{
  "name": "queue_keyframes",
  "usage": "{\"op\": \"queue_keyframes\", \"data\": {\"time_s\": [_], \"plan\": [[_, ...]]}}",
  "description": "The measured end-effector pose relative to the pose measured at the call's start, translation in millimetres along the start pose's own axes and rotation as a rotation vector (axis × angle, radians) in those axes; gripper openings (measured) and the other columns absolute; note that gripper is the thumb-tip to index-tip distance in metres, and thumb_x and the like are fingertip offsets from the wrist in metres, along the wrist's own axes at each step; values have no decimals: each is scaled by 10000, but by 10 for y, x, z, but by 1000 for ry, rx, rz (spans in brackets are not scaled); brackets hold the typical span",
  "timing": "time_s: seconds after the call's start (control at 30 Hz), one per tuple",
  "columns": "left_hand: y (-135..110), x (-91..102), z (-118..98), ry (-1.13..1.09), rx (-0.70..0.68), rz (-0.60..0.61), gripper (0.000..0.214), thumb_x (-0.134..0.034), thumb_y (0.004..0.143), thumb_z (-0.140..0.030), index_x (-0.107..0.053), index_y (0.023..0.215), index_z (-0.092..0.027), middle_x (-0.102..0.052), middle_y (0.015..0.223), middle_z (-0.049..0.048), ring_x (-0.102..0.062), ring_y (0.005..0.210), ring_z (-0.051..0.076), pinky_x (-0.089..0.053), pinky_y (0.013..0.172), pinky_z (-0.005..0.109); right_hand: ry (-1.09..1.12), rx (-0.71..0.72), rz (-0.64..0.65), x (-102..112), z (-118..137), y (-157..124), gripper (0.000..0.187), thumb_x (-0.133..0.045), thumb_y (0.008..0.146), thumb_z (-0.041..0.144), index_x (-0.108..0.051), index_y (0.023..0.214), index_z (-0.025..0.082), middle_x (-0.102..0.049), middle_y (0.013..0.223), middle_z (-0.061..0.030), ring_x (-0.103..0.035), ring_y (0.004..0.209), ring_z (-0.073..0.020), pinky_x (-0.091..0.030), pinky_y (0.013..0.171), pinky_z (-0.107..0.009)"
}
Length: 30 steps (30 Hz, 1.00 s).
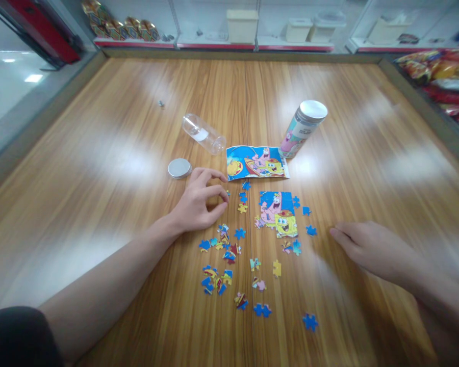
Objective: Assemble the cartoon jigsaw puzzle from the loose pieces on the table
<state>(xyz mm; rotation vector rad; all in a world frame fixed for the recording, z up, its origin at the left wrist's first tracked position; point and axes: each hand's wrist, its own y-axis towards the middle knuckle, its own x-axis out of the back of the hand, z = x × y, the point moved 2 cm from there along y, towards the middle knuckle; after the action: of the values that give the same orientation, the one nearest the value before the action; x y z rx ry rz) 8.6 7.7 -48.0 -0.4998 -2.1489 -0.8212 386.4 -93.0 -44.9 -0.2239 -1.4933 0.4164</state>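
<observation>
My left hand [203, 199] is above the table left of the puzzle pieces, with thumb and index fingertips together and the other fingers bent. A small piece [228, 193] shows at these fingertips; whether they grip it I cannot tell. My right hand [361, 244] rests curled on the right, fingers closed, nothing visible in them. Between the hands lies a partly joined cartoon jigsaw [277, 214]. Loose pieces, like a blue one [240, 233], a yellow one [277, 268] and a joined blue pair [262, 310], lie around it. Behind is the picture sheet [257, 163].
A printed puzzle canister [304, 127] stands at the sheet's right corner. A clear plastic bottle [204, 134] lies on its side, near a round silver lid [179, 168]. A tiny object [161, 103] sits farther back. Shelves [214, 43] and snack bags [443, 76] border the table.
</observation>
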Motion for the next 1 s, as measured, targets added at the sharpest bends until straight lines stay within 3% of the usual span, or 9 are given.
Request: {"op": "queue_keyframes", "data": {"time_s": [0.1, 0.23, 0.43, 0.67, 0.83, 1.0], "plan": [[-3, 32, -76, -79, -132, 52, 32, -666, 757, -173, -680, 762, -201, -572, 1239, 68, -466, 1166, 268, -376, 1058, 524, 74, 179, 132, 12, 174, -68, 459, -339, 1030, 416, -554, 698, 185, -637, 672, -57, -605, 653, -180, -301, 628, -311], [-8, 32, -111, -135, -213, 146, 40, -677, 733, -170, -683, 734, -209, -532, 1346, 54, -417, 1250, 294, -334, 1108, 563, 161, 376, 73, 44, 353, -110, 415, -389, 1024, 403, -524, 697, 187, -556, 606, -11, -546, 579, -138, -284, 598, -296], [5, 17, -112, -145, -219, 206, 101, -698, 732, -168, -719, 815, -220, -471, 1433, 50, -322, 1356, 317, -301, 1157, 575, 180, 437, -97, -4, 380, -116, 288, -484, 1001, 403, -618, 836, 209, -596, 635, 14, -534, 519, -114, -292, 557, -280], [-2, -4, -102, -93, -163, 225, 205, -697, 701, -118, -735, 845, -260, -461, 1459, 21, -295, 1389, 324, -284, 1172, 611, 219, 542, -109, -71, 547, -146, 187, -524, 995, 339, -663, 1108, 283, -668, 673, 42, -644, 558, -122, -377, 545, -254], [-4, -9, -96, -80, -157, 244, 229, -702, 697, -116, -742, 861, -272, -459, 1464, 20, -291, 1395, 329, -288, 1167, 618, 236, 663, -160, -38, 715, -204, 216, -526, 1000, 296, -627, 1188, 262, -726, 756, 33, -667, 590, -118, -418, 567, -250], [2, -11, -100, -75, -165, 254, 206, -702, 711, -127, -744, 855, -268, -462, 1462, 21, -293, 1400, 323, -272, 1179, 605, 218, 751, -206, -60, 974, -299, 185, -524, 1006, 301, -616, 1143, 218, -725, 749, 26, -666, 579, -122, -416, 545, -268]]}}
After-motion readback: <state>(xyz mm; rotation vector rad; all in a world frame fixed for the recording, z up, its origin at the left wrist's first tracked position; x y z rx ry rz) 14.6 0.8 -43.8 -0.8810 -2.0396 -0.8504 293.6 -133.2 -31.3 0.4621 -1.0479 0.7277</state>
